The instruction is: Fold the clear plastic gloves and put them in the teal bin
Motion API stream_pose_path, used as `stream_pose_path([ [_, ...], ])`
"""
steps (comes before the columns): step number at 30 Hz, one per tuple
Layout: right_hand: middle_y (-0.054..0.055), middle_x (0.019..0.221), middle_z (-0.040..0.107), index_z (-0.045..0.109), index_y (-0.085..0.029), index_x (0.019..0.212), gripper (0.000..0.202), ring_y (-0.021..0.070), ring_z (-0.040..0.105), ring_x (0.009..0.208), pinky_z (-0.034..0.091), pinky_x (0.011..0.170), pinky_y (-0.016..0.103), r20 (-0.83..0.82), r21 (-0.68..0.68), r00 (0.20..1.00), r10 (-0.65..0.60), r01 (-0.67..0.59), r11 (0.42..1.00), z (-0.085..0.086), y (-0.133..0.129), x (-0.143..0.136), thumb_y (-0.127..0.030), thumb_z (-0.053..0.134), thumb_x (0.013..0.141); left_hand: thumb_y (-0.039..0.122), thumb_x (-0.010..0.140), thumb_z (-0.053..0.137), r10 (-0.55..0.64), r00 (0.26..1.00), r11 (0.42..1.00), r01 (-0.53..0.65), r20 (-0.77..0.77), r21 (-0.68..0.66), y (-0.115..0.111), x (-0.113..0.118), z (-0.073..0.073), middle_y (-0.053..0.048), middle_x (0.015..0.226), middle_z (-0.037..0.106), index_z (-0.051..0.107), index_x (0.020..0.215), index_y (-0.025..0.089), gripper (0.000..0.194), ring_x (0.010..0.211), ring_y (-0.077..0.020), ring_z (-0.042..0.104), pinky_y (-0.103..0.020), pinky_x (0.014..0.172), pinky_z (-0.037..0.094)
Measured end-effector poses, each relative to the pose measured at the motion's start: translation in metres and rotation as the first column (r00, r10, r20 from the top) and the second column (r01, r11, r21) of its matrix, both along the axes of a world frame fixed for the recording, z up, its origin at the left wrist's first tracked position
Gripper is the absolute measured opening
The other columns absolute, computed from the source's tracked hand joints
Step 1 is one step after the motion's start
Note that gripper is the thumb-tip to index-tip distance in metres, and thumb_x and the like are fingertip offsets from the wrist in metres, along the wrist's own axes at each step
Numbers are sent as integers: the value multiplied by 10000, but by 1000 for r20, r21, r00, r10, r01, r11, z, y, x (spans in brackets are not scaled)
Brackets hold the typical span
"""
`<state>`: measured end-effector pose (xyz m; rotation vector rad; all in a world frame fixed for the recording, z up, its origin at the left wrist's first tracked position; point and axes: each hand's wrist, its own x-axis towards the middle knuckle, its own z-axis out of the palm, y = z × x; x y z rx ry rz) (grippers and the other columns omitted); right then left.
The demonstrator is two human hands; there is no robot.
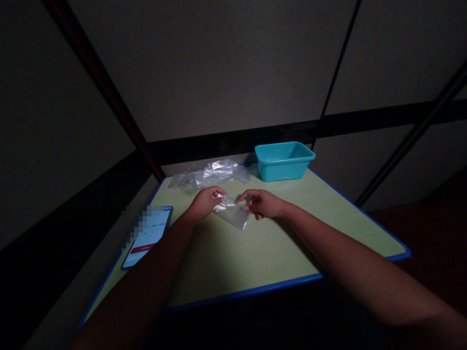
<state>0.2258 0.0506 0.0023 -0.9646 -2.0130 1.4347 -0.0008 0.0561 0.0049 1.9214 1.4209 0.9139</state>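
A small clear plastic bag (pixel 234 215) hangs at a slant just above the table, between my two hands. My left hand (pixel 205 201) pinches its upper left edge, where the film is crumpled and shiny. At the bag's right edge is my right hand (pixel 265 203), its index finger stretched out and apart from the thumb. The fingertips there seem to touch the film, though a firm grip does not show. Behind my left hand, a heap of crumpled clear plastic (pixel 215 172) lies along the table's back edge.
A turquoise plastic basin (pixel 283 167) stands at the back right of the pale table (pixel 251 262), which has a blue rim. On the left, a phone (pixel 149 236) with a lit screen lies beside my left forearm. Dark panelled walls (pixel 226 73) rise behind the table.
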Motion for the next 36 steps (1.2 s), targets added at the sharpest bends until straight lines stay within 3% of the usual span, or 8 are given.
stream_pose_path([
  [5, -75, 551, 512, 546, -148, 987, 278, 49, 459, 338, 297, 325, 152, 7, 5, 1000, 10, -10, 1000, 2, -2, 0, -163, 583, 711, 229, 717, 533, 13, 994, 997, -4, -107, 83, -1, 2, 0, -24, 737, 626, 647, 856, 141, 201, 688, -159, 578, -244, 603, 439],
  [13, -77, 563, 496, 557, -137, 928, 221, 42, 454, 336, 295, 326, 156, 33, -5, 999, 18, -18, 1000, 1, -1, -1, -153, 589, 710, 151, 757, 477, 18, 965, 975, 40, -260, 219, -3, 3, 2, -50, 918, 647, 642, 912, 164, 226, 895, -191, 581, -307, 821, 447],
  [19, -77, 585, 483, 540, -135, 942, 225, 38, 461, 351, 302, 327, 151, 41, -32, 999, 27, -26, 999, 5, -3, -1, -145, 596, 724, 142, 765, 485, 30, 946, 962, 61, -322, 267, -4, 8, -2, -62, 969, 619, 632, 954, 168, 241, 926, -199, 571, -328, 856, 447],
  [24, -33, 732, 527, 524, -150, 1000, 272, 42, 518, 408, 365, 352, 156, 61, -57, 998, 31, -27, 998, 16, -10, 4, -196, 615, 747, 154, 785, 487, 141, 936, 921, -4, -323, 389, -5, 7, 3, -82, 1107, 561, 553, 1137, 161, 358, 961, -194, 562, -315, 856, 457],
  [28, 14, 863, 553, 503, -167, 1043, 333, 51, 546, 441, 427, 390, 182, 94, -66, 996, 3, 3, 998, 23, -14, 8, -249, 635, 748, 160, 830, 427, 288, 883, 885, -98, -371, 455, -12, 5, 15, -88, 1060, 602, 586, 1073, 150, 290, 1000, -210, 555, -328, 889, 437],
  [30, 25, 882, 563, 506, -167, 1044, 319, 50, 534, 444, 418, 397, 185, 124, -2, 992, -20, 20, 1000, 24, -14, 9, -258, 620, 760, 183, 854, 404, 334, 825, 890, -118, -456, 440, -20, 10, 21, -90, 1007, 631, 605, 1035, 148, 273, 978, -223, 571, -340, 872, 442],
  [32, 31, 870, 575, 534, -156, 1010, 259, 57, 525, 482, 414, 439, 192, 167, 171, 983, -75, 46, 984, 25, -12, 11, -246, 595, 776, 240, 859, 428, 331, 755, 913, -103, -567, 395, -30, 19, 24, -97, 988, 647, 615, 1023, 145, 266, 944, -242, 588, -356, 849, 450],
  [36, 64, 833, 590, 607, -127, 890, 148, 128, 537, 704, 440, 667, 256, 195, 606, 950, -245, 80, 791, 24, -5, 12, -202, 499, 824, 347, 871, 442, 222, 682, 944, 29, -697, 329, -50, 42, 19, -127, 1182, 591, 573, 1139, 130, 369, 1131, -251, 509, -370, 955, 383],
])
